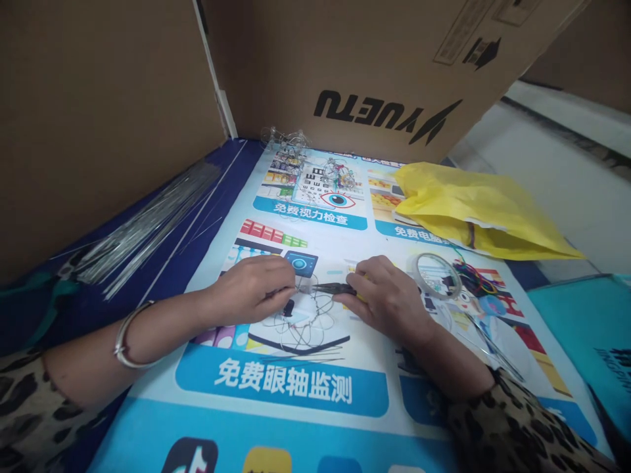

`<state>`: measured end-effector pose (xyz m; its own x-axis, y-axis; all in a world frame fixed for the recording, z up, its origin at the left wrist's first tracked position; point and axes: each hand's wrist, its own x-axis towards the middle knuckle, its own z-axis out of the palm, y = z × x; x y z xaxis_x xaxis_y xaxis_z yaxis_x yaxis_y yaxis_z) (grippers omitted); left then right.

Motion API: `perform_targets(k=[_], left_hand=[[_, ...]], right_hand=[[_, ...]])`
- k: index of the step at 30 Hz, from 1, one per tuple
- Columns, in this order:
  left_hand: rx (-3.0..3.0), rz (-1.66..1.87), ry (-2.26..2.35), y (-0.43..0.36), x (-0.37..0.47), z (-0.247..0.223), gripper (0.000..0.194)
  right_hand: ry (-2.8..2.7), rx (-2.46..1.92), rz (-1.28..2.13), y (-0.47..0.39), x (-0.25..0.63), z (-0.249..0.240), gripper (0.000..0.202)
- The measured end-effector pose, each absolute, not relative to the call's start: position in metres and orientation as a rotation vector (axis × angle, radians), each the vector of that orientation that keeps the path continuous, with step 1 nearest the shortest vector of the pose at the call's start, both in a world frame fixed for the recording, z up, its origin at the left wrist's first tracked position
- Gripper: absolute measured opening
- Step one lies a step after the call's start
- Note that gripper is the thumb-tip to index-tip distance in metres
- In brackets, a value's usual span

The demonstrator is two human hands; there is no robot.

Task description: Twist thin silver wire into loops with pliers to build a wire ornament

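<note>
My right hand (387, 295) is closed around a pair of dark-tipped pliers (332, 288), whose jaws point left. Pinched fingers of my left hand (256, 286) hold the edge of a thin wire piece near the plier tips. That wire piece (315, 322), bent into several petal-like loops, lies on the printed sheet (236, 427) just below both hands. Whether the jaws grip the wire is too small to tell.
Straight wires (152, 223) lie in a bundle at the left. Looped wire pieces (340, 174) sit at the back. A yellow bag (473, 197), a tape roll (438, 276) and coloured wires (476, 279) are at the right. Cardboard (345, 59) stands behind.
</note>
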<state>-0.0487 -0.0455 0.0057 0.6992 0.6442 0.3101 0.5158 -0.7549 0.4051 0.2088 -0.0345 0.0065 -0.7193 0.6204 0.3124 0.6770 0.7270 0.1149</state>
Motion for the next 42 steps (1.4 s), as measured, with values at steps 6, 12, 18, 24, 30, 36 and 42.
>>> perform_targets(k=[6,12,18,24,30,36,42], left_hand=[[2.64,0.645,0.936,-0.046,-0.048,0.005,0.019],[2.639,0.625,0.957,-0.046,-0.049,0.004,0.018],[2.63,0.64,0.954,-0.046,-0.048,0.003,0.016],[2.625,0.627,0.96,-0.045,-0.049,0.002,0.017],[2.622,0.622,0.972,-0.046,-0.049,0.002,0.018],[2.613,0.61,0.982,-0.046,-0.048,0.003,0.018],[2.62,0.593,0.991,-0.045,-0.048,0.002,0.019]], right_hand=[[-2.69,-1.03,-0.313,-0.038,0.204,0.008,0.035],[-2.686,-1.072,-0.285,-0.037,0.205,0.007,0.036],[-2.664,-1.082,-0.219,-0.037,0.205,0.006,0.037],[-2.675,-1.077,-0.222,-0.038,0.204,0.008,0.038],[-2.718,-1.083,-0.245,-0.039,0.201,0.01,0.038],[-2.76,-1.075,-0.259,-0.04,0.198,0.011,0.037],[-2.79,-1.032,-0.294,-0.04,0.196,0.011,0.035]])
